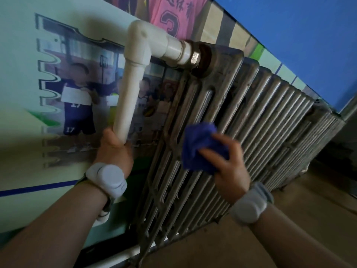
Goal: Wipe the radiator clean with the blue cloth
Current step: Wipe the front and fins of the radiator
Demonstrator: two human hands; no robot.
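Two bare hands work at a grey, ribbed cast-iron radiator [241, 117] that runs from the lower middle of the frame up toward the right edge. The right hand [229, 167], right of centre, grips a bunched dark-blue cloth [201, 146] with thumb and curled fingers and holds it against the front of the radiator's columns, about halfway up the ones nearest the pipe end. The left hand [114, 149], left of centre, is wrapped around the lower part of a white plastic pipe [127, 105] that rises to an elbow in the upper middle and turns right into a metal fitting [195, 57] on the radiator's top corner. Each wrist wears a pale grey band with a round module, the left wristband [108, 180] and the right wristband [251, 204]. Behind the pipe, a pale green wall poster [77, 89] with printed photographs fills the left side. A blue wall [299, 26] occupies the upper right, and a brown floor [289, 238] the lower right.
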